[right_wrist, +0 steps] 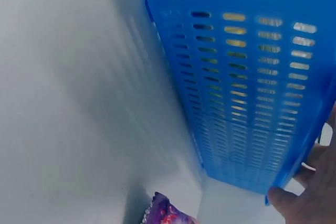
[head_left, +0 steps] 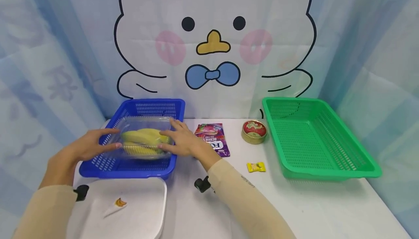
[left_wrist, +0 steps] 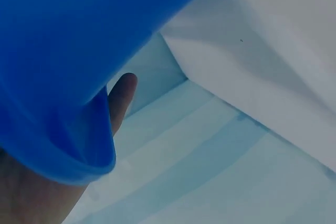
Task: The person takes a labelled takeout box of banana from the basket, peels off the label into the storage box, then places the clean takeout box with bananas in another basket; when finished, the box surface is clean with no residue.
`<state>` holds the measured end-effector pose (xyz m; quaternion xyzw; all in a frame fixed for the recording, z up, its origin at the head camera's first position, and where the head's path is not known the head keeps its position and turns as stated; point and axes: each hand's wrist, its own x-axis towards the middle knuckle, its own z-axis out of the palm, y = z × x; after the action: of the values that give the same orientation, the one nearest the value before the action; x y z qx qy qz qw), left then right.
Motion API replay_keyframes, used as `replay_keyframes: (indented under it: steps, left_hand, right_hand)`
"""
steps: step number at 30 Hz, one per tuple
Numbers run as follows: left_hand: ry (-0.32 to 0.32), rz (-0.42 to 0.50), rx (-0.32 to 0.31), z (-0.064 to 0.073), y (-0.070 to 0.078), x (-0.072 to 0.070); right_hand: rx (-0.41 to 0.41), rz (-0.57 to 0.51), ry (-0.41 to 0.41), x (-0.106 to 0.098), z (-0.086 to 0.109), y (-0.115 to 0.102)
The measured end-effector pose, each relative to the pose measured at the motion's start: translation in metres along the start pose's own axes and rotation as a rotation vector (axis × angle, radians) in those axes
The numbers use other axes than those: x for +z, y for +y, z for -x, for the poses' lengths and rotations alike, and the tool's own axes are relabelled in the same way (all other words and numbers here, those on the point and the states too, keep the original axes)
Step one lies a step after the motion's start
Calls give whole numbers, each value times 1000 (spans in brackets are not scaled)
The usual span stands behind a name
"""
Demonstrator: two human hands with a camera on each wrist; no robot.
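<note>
A clear plastic box (head_left: 148,120) with yellow bananas (head_left: 144,137) inside lies in the blue basket (head_left: 131,172) at the left. My left hand (head_left: 86,146) holds the box at its left end, the thumb toward the front and the fingers farther back. At the right end my right hand (head_left: 183,139) has it, with fingertips over its edge. The left wrist view shows the basket's blue side (left_wrist: 79,51) and one finger (left_wrist: 122,98) past the rim. From the right wrist, fingers (right_wrist: 283,198) appear by the basket's rim; the box is mostly hidden there.
A white tray (head_left: 137,199) with a banana-picture tag (head_left: 120,202) sits in front of the basket. Right of it lie a purple berry candy bag (head_left: 212,137), a red-and-gold round tin (head_left: 254,131) and a yellow wrapped candy (head_left: 256,167). A green basket (head_left: 327,173) stands far right.
</note>
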<state>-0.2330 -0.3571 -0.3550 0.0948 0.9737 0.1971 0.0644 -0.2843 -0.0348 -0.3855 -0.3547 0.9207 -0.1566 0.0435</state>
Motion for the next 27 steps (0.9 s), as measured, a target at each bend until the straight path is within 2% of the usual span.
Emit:
replay_keyframes:
  steps: [3, 7, 13, 15, 23, 27]
  left_hand:
    - [6, 26, 14, 2, -1, 0]
    - [27, 41, 36, 3, -1, -2]
    - [20, 63, 9, 3, 5, -3]
    - [29, 70, 19, 3, 10, -4]
    - [106, 42, 156, 2, 44, -2]
    - [93, 48, 172, 5, 66, 2]
  right_hand:
    - [-29, 0, -2, -3, 7, 0]
    - [-29, -15, -4, -10, 21, 1]
    - [-41, -39, 17, -18, 47, 14]
    - [-51, -63, 23, -20, 55, 20]
    - [-60, -86, 76, -26, 92, 38]
    - [-66, -74, 100, -27, 109, 45]
